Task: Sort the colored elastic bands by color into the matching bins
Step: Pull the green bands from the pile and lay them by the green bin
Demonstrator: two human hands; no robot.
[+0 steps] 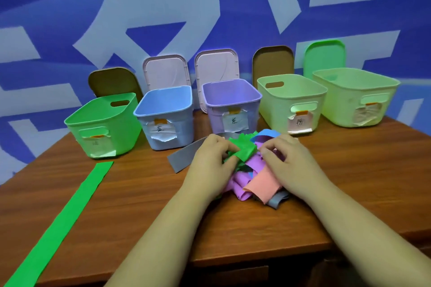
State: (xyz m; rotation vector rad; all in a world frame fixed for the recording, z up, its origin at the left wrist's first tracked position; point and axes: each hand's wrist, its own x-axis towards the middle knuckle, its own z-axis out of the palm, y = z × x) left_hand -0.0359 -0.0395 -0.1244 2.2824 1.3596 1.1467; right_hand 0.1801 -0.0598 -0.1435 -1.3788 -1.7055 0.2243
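A tangled pile of elastic bands [250,182] lies on the table in front of the bins: green, purple, pink, blue and grey. My left hand [212,158] pinches a crumpled green band [242,149] at the top of the pile. My right hand [289,158] rests on the pile's right side with fingers curled into the purple bands [256,161]. A grey band [184,155] sticks out to the left. Behind stand a green bin [102,128], a blue bin [165,116], a purple bin [231,105] and two pale green bins [291,102] [356,95].
A long flat green band [60,223] lies stretched on the wooden table [130,193] at the left, running to the near edge. Lids lean against the blue wall behind the bins. The table's front edge is close below my forearms.
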